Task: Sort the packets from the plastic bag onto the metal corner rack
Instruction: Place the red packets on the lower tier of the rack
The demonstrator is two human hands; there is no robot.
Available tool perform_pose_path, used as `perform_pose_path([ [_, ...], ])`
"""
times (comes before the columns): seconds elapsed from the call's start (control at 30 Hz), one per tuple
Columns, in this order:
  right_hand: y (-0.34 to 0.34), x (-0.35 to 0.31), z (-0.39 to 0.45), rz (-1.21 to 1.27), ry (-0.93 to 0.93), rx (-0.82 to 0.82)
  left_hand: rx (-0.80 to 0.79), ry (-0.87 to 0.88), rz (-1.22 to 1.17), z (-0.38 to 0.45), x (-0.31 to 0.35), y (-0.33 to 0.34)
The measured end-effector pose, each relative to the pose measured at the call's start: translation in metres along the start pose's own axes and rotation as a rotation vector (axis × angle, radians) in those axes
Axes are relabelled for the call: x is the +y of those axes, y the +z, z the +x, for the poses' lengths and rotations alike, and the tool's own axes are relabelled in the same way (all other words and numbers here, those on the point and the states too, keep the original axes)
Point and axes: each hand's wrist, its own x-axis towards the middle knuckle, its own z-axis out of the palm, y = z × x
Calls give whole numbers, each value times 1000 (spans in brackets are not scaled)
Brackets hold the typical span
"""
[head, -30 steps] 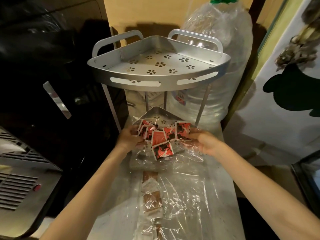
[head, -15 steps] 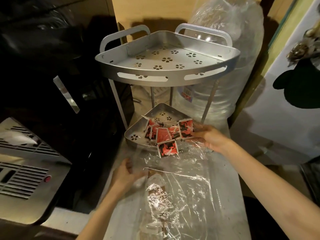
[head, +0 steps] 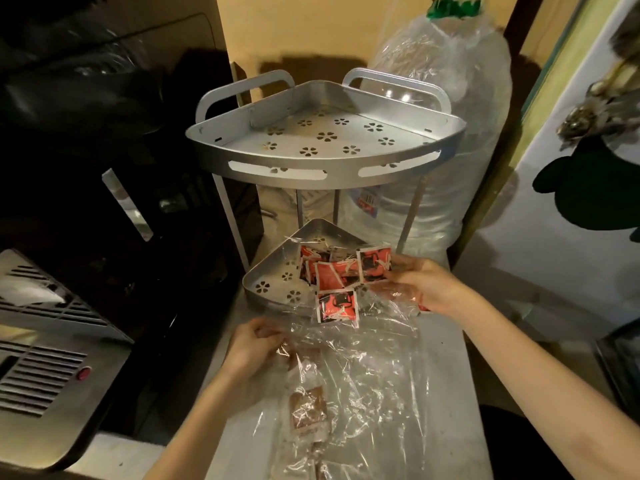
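A two-tier metal corner rack (head: 242, 166) stands at the far end of the counter, its top shelf bare. Several red packets (head: 337, 273) lie on the lower shelf (head: 263, 289), and one red packet (head: 337, 305) hangs over its front rim. My right hand (head: 424, 285) rests at the shelf's right side, fingers touching the rightmost red packet (head: 374, 264) and a fold of clear plastic. The clear plastic bag (head: 374, 382) is spread flat on the counter with brown packets (head: 308, 410) inside. My left hand (head: 252, 348) pinches the bag's left edge by a brown packet.
A large water bottle (head: 460, 140) wrapped in plastic stands behind the rack to the right. A dark appliance (head: 104, 168) and a silver vented unit (head: 41, 341) sit to the left. The counter's right edge (head: 465, 375) drops off beside my right forearm.
My left hand has left the red packets at the lower shelf and come back toward me to the bag's left edge. The right hand stays by the shelf.
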Motion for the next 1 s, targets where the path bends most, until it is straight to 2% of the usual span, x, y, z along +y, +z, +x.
perform_pose_path([
  [0.13,-1,-16,-12,-68,-105,-103,-47,-37,-122,4,7,9],
  [0.23,-1,-28,-21,-93,-142,-154,-3,43,-7,6,14,15],
  [0.37,2,-44,-34,-116,-166,-229,-153,-31,-82,-4,23,26],
  [0.47,8,-56,-43,-175,-186,-301,-71,17,0,2,28,33],
  [0.57,14,-65,-52,-218,-215,-365,6,75,-58,7,40,40],
  [0.63,17,-70,-57,-211,-233,-409,128,131,35,13,50,42],
  [0.73,19,-73,-62,-234,-258,-440,202,216,170,24,69,45],
  [0.83,18,-74,-61,-234,-256,-437,202,251,-66,36,95,46],
  [1.0,15,-75,-51,-210,-264,-331,30,314,-247,43,119,42],
])
